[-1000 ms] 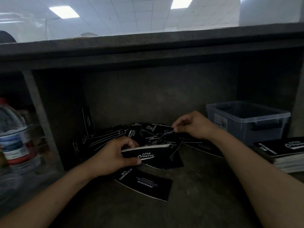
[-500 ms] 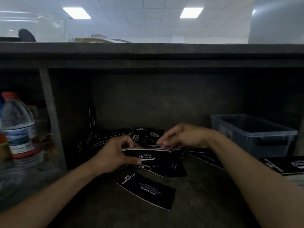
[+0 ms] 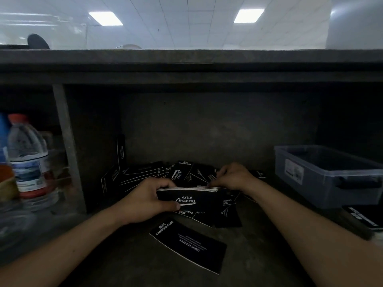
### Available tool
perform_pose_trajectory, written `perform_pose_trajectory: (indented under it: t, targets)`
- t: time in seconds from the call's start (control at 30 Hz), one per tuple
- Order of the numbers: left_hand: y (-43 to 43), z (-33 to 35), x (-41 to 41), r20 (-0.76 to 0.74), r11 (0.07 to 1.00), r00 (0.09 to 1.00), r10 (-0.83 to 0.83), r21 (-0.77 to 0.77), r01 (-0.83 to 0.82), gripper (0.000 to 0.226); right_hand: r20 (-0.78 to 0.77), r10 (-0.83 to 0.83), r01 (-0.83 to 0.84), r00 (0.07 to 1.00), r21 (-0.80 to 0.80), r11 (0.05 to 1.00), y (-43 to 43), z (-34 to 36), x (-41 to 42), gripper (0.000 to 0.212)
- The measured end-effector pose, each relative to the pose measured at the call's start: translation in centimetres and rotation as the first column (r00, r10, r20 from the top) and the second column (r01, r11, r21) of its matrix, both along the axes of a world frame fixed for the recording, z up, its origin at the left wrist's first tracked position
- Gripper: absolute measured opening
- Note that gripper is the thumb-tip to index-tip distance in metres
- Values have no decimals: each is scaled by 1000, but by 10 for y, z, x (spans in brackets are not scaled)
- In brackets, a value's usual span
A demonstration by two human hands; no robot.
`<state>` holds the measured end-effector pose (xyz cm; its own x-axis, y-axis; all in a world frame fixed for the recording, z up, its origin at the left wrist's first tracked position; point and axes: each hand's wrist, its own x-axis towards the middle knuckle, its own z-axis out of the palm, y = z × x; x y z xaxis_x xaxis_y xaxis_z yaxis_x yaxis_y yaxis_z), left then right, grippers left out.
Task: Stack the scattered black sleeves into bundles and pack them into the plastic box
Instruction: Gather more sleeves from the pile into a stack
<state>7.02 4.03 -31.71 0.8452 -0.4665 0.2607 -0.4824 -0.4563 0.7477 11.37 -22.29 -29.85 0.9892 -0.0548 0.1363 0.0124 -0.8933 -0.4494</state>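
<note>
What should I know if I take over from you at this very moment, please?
Left hand grips a bundle of black sleeves, held on edge.
Right hand is at the bundle's right end with its fingers curled; whether it pinches a sleeve is unclear.
Loose sleeves lie scattered behind the bundle; a single sleeve lies flat in front.
Plastic box stands at right, no sleeves visible inside; another stack lies before it.
Done: one bundle partly built. Left: gather the rest and pack the bundles into the box.

Both forearms reach forward. The left hand (image 3: 145,201) grips the bundle (image 3: 192,198), thumb in front; the right hand (image 3: 233,176) curls at its right end.
</note>
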Motion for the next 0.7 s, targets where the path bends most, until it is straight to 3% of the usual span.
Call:
perform_pose_trajectory:
  t: [0.1, 0.17, 0.27, 0.4, 0.47, 0.53, 0.6, 0.7]
  targets:
    - [-1, 2, 0, -5, 1000, 1000, 22, 8, -22, 20, -287, -15, 45, 958, 96, 994, -6, 10, -14, 54]
    - [-1, 3, -1, -5, 1000, 1000, 25, 13, -25, 21, -359, -60, 78, 932, 37, 996, -13, 14, -18, 56]
    - [-2, 3, -2, 5, 1000, 1000, 22, 18, -23, 21, -181, -122, 114, 976, -55, 992, -20, 9, -14, 62]
    - [-2, 2, -2, -1, 999, 1000, 25, 26, -25, 21, -117, 35, -1, 993, 277, 961, -22, -5, -7, 78]
    - [-2, 2, -2, 3, 1000, 1000, 23, 21, -23, 21, -94, 10, 20, 996, 310, 950, -30, -8, -2, 67]
    - [-2, 3, -3, 9, 1000, 1000, 10, 17, -10, 21, 13, -62, 52, 998, 386, 921, -39, -4, 1, 43]
    - [-2, 2, -3, 6, 1000, 1000, -2, 6, 2, 24, 96, -166, 67, 981, 638, 767, -45, 5, 0, 21]
    - [-2, 1, -2, 21, 1000, 999, 25, 8, -25, 37, 98, -256, -2, 962, 936, 351, -45, 19, -4, 21]
